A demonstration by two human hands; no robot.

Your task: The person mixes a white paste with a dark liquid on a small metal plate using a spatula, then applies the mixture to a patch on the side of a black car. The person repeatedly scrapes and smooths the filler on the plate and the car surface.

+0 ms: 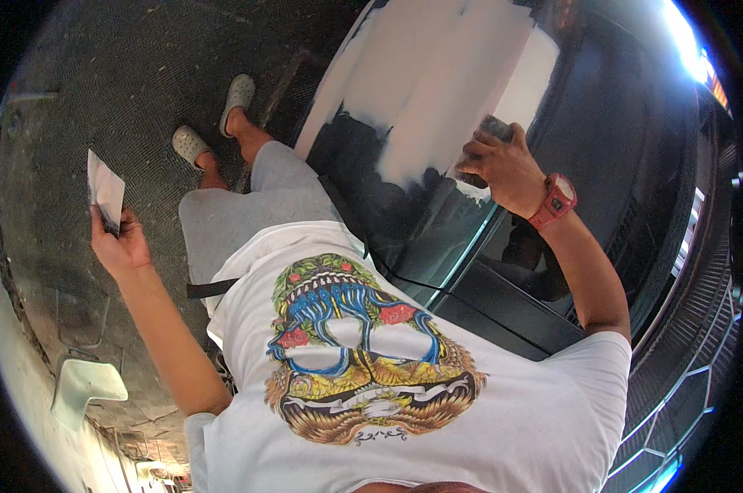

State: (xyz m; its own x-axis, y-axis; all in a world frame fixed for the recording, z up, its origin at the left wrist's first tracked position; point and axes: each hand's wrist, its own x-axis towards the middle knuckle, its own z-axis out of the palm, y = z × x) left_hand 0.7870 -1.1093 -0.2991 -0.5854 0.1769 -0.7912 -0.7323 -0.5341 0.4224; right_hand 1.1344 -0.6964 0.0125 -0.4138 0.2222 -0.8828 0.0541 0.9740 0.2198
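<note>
My right hand (507,168), with a red watch (557,200) on its wrist, grips a small dark block (493,130) and presses it against a glossy black car body panel (609,123). The block sits at the lower right edge of a large pale, matt patch (437,74) on that panel. My left hand (118,242) is held out to the left, away from the car, pinching a white sheet (106,191) upright between fingers and thumb. My white printed T-shirt fills the lower middle of the view.
My feet in grey clogs (238,94) stand on dark rough floor (100,82) beside the car. A pale scoop-shaped object (88,386) lies at the lower left. A thin black cord (437,292) crosses the panel's lower part.
</note>
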